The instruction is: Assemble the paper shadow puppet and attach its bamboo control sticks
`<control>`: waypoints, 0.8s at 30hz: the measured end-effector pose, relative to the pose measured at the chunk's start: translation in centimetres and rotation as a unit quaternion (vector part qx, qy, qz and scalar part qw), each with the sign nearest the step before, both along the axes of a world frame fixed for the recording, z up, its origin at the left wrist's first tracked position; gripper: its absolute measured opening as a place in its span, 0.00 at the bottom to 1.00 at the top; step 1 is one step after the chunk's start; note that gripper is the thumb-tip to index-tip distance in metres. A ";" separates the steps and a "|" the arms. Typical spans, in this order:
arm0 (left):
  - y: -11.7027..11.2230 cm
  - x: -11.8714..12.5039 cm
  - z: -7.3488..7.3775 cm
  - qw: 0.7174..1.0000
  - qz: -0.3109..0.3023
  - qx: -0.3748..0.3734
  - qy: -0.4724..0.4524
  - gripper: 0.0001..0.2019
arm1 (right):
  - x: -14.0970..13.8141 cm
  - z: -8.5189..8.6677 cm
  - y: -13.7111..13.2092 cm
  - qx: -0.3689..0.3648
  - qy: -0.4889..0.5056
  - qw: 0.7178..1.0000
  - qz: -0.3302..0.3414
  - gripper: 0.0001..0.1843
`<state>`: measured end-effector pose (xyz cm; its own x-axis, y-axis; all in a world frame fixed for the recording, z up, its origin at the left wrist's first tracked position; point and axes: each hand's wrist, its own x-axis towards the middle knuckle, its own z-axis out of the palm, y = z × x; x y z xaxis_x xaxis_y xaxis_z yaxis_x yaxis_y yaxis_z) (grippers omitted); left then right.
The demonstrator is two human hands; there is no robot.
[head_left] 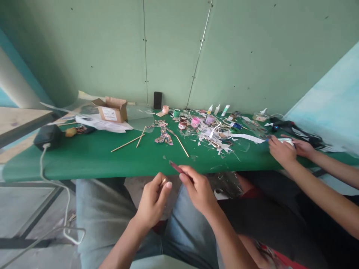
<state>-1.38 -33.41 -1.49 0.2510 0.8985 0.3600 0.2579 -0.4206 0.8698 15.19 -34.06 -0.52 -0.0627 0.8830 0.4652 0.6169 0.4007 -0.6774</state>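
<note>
My left hand (153, 200) is held over my lap, just below the front edge of the green table (92, 158), with its fingers pinched on a small pale object I cannot make out. My right hand (198, 188) is beside it, closed on a thin dark red tool (176, 167) whose tip points up and left over the table edge. The two hands are a few centimetres apart.
Another person's two hands (286, 149) work at the table's right end. Paper scraps (215, 136), small paint jars (189, 121), glue bottles (217, 109), wooden sticks (127, 143), patterned cut-outs (163, 133), a cardboard box (111, 109), a phone (157, 99) and a black device (46, 136) with a white cable lie on the table.
</note>
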 end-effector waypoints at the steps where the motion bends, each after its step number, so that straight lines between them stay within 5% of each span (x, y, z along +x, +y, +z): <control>1: -0.1 -0.2 0.3 1.000 -0.011 0.008 0.010 0.20 | -0.5 0.2 -1.1 0.010 -0.007 1.000 0.012 0.14; 9: -1.1 -1.3 1.1 0.995 -0.046 0.081 0.030 0.23 | -1.9 1.1 -4.2 0.084 -0.053 0.992 0.081 0.11; 24: -2.0 -2.2 1.9 0.990 -0.048 0.097 0.091 0.24 | -2.2 1.5 -5.9 0.129 -0.098 0.985 0.067 0.11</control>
<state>-3.55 -35.43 0.45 0.4087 0.7852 0.4653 0.3530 -0.6061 0.7128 13.01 -39.93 0.97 -0.2816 0.7153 0.6396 0.6559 0.6301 -0.4158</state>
